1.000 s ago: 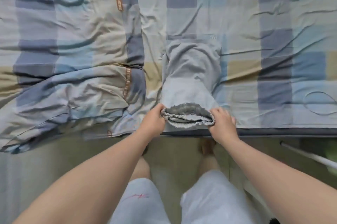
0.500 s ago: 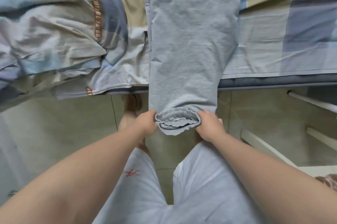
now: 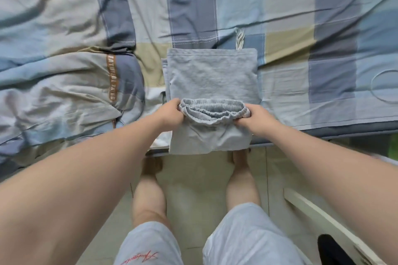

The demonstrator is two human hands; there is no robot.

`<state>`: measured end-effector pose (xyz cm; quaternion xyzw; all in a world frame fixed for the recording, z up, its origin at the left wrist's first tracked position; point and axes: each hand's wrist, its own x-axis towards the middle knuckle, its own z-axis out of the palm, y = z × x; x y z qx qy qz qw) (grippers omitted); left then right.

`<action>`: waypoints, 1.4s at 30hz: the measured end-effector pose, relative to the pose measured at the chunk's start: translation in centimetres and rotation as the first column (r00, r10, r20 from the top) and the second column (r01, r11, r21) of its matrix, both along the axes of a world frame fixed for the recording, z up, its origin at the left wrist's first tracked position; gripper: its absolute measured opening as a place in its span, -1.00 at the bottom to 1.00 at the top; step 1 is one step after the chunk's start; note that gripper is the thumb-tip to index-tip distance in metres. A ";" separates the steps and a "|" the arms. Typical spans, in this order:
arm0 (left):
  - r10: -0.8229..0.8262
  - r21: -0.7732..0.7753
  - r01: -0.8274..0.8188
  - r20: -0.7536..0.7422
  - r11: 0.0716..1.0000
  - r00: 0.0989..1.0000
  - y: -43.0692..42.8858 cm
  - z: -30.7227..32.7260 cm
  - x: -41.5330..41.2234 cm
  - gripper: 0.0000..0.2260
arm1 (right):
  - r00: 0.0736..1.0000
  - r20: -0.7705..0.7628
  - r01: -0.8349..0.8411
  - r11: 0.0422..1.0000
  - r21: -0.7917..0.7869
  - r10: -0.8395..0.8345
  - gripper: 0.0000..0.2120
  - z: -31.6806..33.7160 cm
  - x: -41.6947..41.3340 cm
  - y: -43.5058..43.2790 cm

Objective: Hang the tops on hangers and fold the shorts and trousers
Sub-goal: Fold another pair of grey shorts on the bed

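Left grip (image 3: 171, 111) and right grip (image 3: 255, 119) each clench an end of the elastic waistband (image 3: 213, 107), fingertips buried in cloth. I see the grey bottoms (image 3: 212, 77) folded on the bed (image 3: 301, 70), near fold overhanging its edge; shorts or trousers, I cannot tell.

Partly out of sight
Left hand (image 3: 172, 111) and right hand (image 3: 257, 118) bury fingertips inside the grey trousers (image 3: 212, 77); black object (image 3: 331, 250) cut by the bottom edge.
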<state>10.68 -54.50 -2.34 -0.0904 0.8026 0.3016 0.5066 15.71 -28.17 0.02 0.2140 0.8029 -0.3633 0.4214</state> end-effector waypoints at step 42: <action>0.565 -0.029 -0.569 0.174 0.822 0.807 -5.9 8.4 2.8 -0.32 | 0.602 0.399 0.746 0.665 0.029 -0.692 -0.71 10.3 0.8 -5.8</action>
